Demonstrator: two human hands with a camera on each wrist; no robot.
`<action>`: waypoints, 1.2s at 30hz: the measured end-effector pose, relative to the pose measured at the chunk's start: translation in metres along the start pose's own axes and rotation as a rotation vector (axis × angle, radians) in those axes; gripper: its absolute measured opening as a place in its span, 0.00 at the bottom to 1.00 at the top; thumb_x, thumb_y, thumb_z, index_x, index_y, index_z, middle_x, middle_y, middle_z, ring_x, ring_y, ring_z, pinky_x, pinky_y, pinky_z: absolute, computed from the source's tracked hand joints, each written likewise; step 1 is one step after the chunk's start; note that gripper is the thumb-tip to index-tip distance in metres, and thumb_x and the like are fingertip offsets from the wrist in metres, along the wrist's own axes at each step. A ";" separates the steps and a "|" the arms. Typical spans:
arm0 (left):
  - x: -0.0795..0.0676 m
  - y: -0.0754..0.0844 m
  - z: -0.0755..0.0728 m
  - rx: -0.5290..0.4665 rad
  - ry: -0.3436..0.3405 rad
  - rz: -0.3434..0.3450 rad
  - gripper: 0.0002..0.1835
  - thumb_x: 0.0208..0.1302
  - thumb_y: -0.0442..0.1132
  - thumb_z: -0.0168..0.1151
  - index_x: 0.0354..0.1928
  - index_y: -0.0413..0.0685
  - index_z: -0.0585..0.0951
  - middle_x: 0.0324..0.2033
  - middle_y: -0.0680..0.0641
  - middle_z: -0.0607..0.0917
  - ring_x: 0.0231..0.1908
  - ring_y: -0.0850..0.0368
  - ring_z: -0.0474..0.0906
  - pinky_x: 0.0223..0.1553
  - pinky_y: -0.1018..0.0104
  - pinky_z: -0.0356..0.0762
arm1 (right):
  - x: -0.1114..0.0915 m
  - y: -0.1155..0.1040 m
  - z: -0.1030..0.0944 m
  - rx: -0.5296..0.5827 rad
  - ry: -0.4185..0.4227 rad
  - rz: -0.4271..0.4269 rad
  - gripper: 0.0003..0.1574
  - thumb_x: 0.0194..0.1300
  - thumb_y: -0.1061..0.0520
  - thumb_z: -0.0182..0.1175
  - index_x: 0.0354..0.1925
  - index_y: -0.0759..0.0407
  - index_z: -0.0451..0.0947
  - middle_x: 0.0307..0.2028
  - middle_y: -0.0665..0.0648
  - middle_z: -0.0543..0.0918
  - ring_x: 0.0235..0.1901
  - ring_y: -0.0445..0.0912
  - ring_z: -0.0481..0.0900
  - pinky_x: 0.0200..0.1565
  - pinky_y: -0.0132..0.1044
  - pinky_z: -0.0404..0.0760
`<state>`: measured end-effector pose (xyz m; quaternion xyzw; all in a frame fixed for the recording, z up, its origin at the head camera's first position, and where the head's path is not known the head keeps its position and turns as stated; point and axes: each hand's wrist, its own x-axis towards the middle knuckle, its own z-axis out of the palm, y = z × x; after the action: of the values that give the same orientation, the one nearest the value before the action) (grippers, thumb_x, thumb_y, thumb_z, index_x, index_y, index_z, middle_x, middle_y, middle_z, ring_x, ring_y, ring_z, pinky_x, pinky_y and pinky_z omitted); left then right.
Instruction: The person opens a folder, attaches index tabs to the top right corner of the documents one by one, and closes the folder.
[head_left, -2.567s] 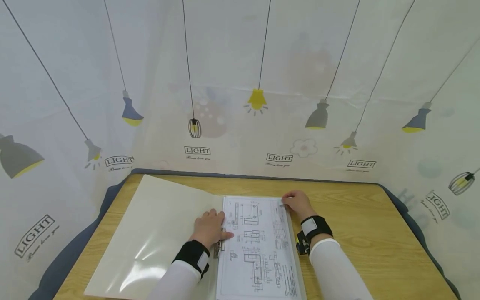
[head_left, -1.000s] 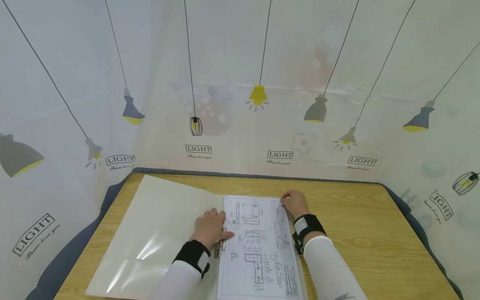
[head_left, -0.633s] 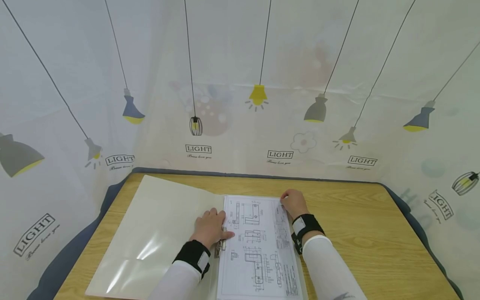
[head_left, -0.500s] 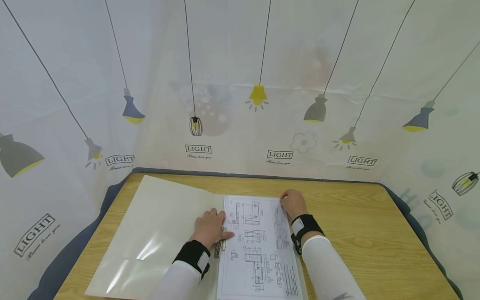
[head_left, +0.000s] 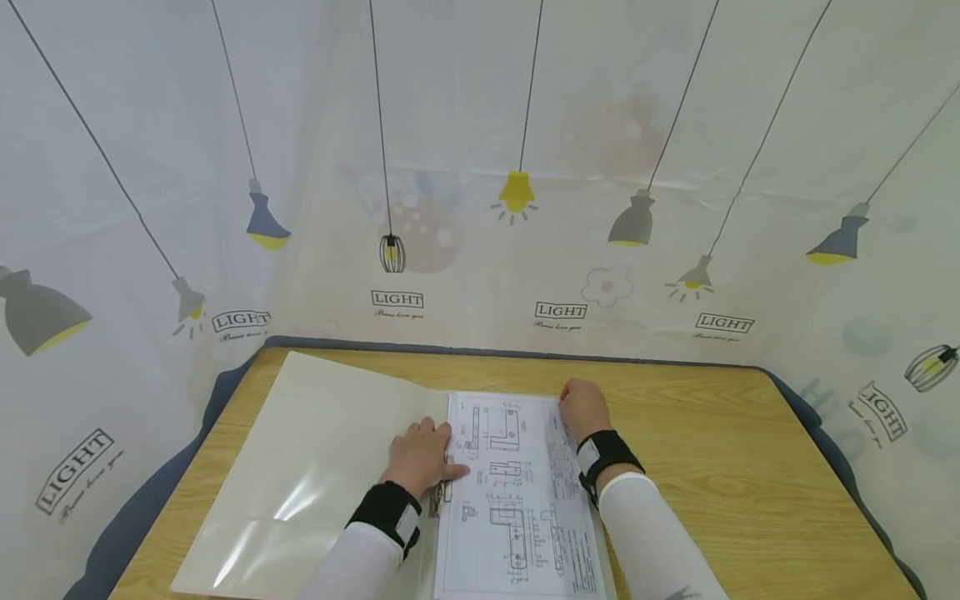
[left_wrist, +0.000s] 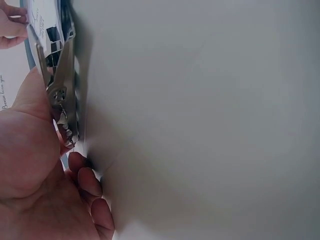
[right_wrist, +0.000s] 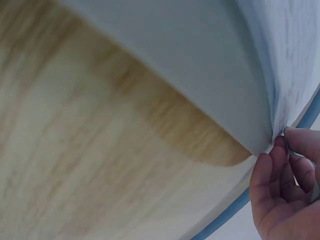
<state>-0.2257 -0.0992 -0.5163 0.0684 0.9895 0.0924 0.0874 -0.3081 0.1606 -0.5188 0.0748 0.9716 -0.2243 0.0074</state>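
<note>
A cream file folder (head_left: 322,433) lies open, with a stack of printed technical drawings (head_left: 517,492) on its right side. My left hand (head_left: 420,457) rests at the fold, thumb stretched over the stack's left edge and fingers on the cover side. Beside its palm is a metal clip (left_wrist: 62,82), mostly hidden from the head view. My right hand (head_left: 585,408) pinches the far right corner of the paper between thumb and fingers; the right wrist view shows the sheet edges (right_wrist: 290,65) lifted and bowed above the folder's back cover (right_wrist: 195,55).
The folder lies on a wood-grain table (head_left: 750,467) with a blue-grey border (head_left: 525,354). A white curtain (head_left: 465,125) printed with lamps surrounds the table at the back and both sides.
My right hand has shifted slightly left and turned, drawing the pinched corner a little inward. My left hand and the folder have stayed in place.
</note>
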 end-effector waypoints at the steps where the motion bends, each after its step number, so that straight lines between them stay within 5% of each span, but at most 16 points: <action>1: 0.000 0.000 0.000 0.001 0.001 0.000 0.34 0.44 0.65 0.68 0.48 0.51 0.75 0.34 0.48 0.70 0.36 0.52 0.65 0.36 0.56 0.66 | -0.001 -0.001 -0.001 -0.011 -0.001 0.000 0.06 0.61 0.63 0.55 0.31 0.63 0.78 0.33 0.59 0.82 0.30 0.51 0.76 0.37 0.45 0.75; 11: -0.001 0.000 0.000 0.010 0.002 0.003 0.34 0.44 0.65 0.68 0.48 0.51 0.75 0.33 0.48 0.70 0.35 0.52 0.65 0.35 0.57 0.66 | -0.008 0.003 -0.006 -0.077 0.076 -0.029 0.11 0.57 0.60 0.61 0.37 0.66 0.78 0.33 0.62 0.83 0.30 0.53 0.78 0.34 0.48 0.77; 20: 0.000 0.000 -0.001 0.004 -0.004 -0.001 0.33 0.44 0.65 0.68 0.46 0.50 0.75 0.33 0.48 0.70 0.35 0.52 0.65 0.36 0.56 0.67 | -0.009 0.010 -0.009 -0.154 0.138 -0.050 0.17 0.55 0.53 0.65 0.39 0.62 0.76 0.43 0.65 0.75 0.47 0.60 0.70 0.45 0.55 0.70; 29: 0.004 -0.002 0.003 0.000 -0.009 -0.005 0.34 0.44 0.65 0.69 0.47 0.51 0.74 0.34 0.47 0.70 0.36 0.51 0.65 0.37 0.55 0.67 | -0.017 0.015 -0.015 -0.098 0.079 -0.154 0.04 0.59 0.59 0.62 0.30 0.60 0.82 0.33 0.58 0.82 0.31 0.51 0.77 0.35 0.45 0.76; 36: 0.005 -0.003 0.005 0.002 -0.017 -0.004 0.33 0.44 0.65 0.69 0.47 0.51 0.74 0.34 0.47 0.70 0.37 0.51 0.65 0.37 0.55 0.67 | -0.018 0.027 -0.023 -0.074 -0.016 -0.171 0.10 0.62 0.64 0.56 0.38 0.63 0.84 0.43 0.62 0.84 0.46 0.56 0.80 0.48 0.49 0.77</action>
<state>-0.2301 -0.1002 -0.5222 0.0670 0.9890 0.0908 0.0960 -0.2862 0.1925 -0.5089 -0.0107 0.9820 -0.1885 -0.0011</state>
